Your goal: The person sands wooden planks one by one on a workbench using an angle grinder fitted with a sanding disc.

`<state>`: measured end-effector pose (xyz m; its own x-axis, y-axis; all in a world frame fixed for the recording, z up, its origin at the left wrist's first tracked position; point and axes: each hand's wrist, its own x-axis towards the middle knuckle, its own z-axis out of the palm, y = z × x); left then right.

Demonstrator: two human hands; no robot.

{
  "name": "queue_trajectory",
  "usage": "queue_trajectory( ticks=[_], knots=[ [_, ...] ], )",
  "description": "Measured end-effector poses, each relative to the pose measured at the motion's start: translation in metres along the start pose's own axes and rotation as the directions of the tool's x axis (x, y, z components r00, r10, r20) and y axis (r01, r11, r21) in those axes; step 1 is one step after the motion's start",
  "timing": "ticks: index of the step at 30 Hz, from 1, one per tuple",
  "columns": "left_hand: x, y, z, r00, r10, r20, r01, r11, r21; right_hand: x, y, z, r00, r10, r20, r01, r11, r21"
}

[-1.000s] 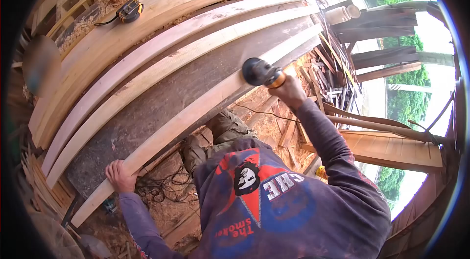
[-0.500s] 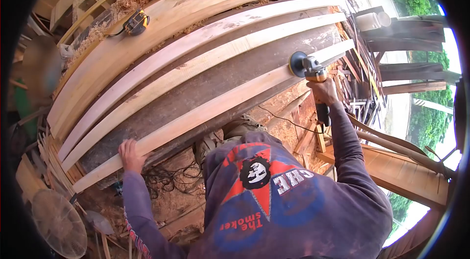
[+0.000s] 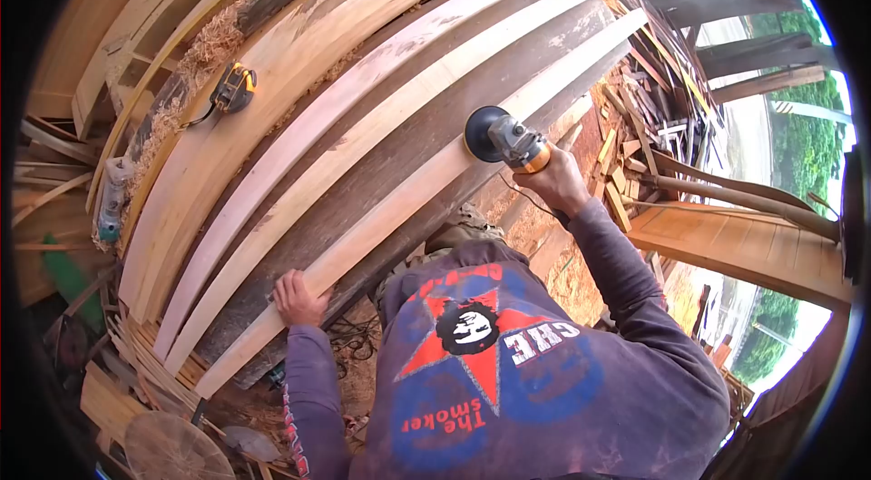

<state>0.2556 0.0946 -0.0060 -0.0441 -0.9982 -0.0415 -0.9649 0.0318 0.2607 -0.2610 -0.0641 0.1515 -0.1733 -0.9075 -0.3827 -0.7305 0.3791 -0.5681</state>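
My right hand (image 3: pixel 555 182) is wrapped round an angle sander (image 3: pixel 515 142), whose round dark disc rests against the upper face of the nearest curved plank (image 3: pixel 399 210). Farther down the same plank, near its lower left end, my left hand (image 3: pixel 301 298) grips it, fingers over the far edge. This plank lies along the near side of a dark worn bench (image 3: pixel 363 181). Where the disc touches the wood is partly hidden by the disc itself.
More curved planks (image 3: pixel 299 199) lie beyond, with a black and yellow tool (image 3: pixel 234 88) on them. Wood shavings (image 3: pixel 218 37) line the far side. Scrap wood (image 3: pixel 626 167) is heaped at right, and a fan (image 3: pixel 177 448) stands at lower left. A cord trails by my right hand.
Over the last second the sander went toward the plank's far right end, then came back toward the middle. My left hand stays on the plank. The camera view has shifted and turned.
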Motion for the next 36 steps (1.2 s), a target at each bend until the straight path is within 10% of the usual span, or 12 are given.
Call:
queue_trajectory(
  ticks=[23,36],
  knots=[
    [0.002,0.001,-0.003,0.987,0.038,-0.155,-0.049,0.997,-0.066,-0.122,-0.123,0.171,0.982,-0.13,0.137,0.154,0.971,-0.185],
    [0.006,0.005,-0.009,0.988,0.049,-0.144,-0.061,0.995,-0.081,-0.019,0.008,0.022,0.986,0.096,-0.139,-0.105,0.993,-0.057]
  ],
)
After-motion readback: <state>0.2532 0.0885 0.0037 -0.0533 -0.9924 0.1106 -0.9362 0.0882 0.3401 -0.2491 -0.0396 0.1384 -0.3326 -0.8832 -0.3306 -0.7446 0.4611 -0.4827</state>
